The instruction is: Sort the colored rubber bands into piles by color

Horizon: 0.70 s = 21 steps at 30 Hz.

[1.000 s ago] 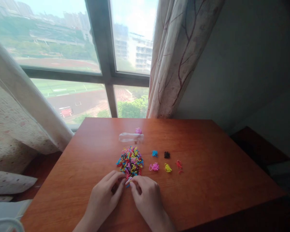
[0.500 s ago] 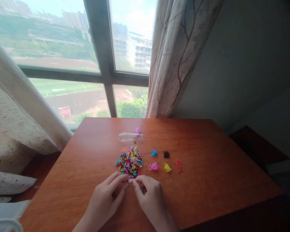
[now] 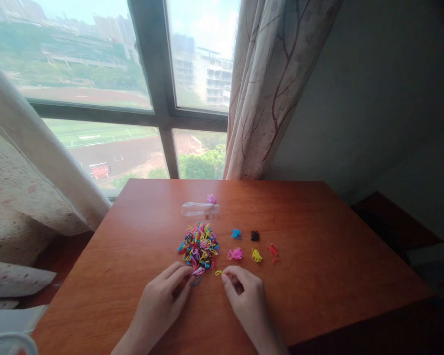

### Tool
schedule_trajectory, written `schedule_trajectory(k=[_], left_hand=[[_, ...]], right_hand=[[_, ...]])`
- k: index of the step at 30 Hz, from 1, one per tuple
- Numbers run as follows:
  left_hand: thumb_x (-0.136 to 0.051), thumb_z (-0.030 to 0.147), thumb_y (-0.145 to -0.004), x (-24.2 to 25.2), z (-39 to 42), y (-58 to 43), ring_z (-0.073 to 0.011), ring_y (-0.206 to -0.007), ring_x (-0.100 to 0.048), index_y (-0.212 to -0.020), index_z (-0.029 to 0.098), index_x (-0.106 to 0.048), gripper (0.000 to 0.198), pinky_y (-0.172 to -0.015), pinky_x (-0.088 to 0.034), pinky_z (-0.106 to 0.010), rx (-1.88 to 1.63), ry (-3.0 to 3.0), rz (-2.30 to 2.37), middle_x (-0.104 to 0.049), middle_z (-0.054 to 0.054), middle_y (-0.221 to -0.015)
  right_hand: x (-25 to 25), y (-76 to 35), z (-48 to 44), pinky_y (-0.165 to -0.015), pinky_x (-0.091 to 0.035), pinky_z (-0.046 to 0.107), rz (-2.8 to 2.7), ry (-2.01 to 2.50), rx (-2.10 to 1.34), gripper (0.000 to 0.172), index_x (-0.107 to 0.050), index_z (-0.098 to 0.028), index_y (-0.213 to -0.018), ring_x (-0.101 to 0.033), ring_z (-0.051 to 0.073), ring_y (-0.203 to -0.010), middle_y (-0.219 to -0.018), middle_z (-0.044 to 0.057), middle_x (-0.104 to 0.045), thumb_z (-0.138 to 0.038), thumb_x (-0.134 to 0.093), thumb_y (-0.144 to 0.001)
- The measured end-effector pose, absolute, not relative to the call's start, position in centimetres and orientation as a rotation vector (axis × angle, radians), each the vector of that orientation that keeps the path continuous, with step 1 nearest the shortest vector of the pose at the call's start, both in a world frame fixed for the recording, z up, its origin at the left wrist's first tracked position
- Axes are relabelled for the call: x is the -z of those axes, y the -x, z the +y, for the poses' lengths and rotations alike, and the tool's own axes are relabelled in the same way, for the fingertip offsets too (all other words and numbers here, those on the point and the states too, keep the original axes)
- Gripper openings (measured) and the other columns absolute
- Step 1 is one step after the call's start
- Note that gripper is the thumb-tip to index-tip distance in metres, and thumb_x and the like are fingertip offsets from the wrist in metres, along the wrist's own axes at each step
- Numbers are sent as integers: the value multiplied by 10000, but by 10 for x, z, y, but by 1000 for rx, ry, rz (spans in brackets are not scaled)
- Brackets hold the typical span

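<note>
A mixed heap of coloured rubber bands [image 3: 199, 246] lies on the wooden table [image 3: 318, 276]. At the heap's near edge, my left hand [image 3: 163, 293] is closed in a pinch on a pink rubber band [image 3: 199, 271], and a blue one hangs just below it. Between thumb and forefinger, my right hand [image 3: 246, 293] pinches a yellow rubber band [image 3: 219, 272], apart from the heap. Right of the heap lie small single-colour piles: blue [image 3: 236, 234], black [image 3: 255, 235], pink [image 3: 236, 254], yellow [image 3: 256, 255] and red [image 3: 274, 251].
Behind the heap a clear plastic bottle [image 3: 200, 209] lies on its side, with a pinkish-purple object [image 3: 211, 198] by its right end. A window [image 3: 163, 118] and curtains [image 3: 266, 88] border the table's far side. White papers [image 3: 13, 328] are at the lower left.
My right hand has moved to the right, drawing the yellow rubber band away from my left hand. The left hand has stayed nearly still, holding the pink one.
</note>
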<state>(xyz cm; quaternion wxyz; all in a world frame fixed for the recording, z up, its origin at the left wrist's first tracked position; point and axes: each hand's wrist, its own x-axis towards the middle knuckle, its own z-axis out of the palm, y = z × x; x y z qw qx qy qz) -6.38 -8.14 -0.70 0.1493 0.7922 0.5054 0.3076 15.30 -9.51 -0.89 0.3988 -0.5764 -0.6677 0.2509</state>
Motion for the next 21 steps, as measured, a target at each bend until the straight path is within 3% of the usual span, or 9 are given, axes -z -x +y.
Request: schedule_trajectory(k=[6,21], left_hand=[[-496,300,-954,4,-82,64,-130,-704,-662,-942,237,-641,158,-642,-502,-198,-878,-2276,1445,-673,-10,-818],[-504,285,-946,7,-81,65,-123,-657,-641,-943,235,-641,146,-614,-482,-200,-880,-2283,1449,-653,4,-783]], right_hand=[[15,-207,-93,-608,-510,236,-1565,1610,-384,316,-711,-202,-881,-668,173,-630,-758,61,-719,-435,-509,-951],[23,-234,-76,-568,-443,241,-1597,1786,-174,421,-712,-195,-877,-647,171,-570,-662,47,-684,-521,-459,-963]])
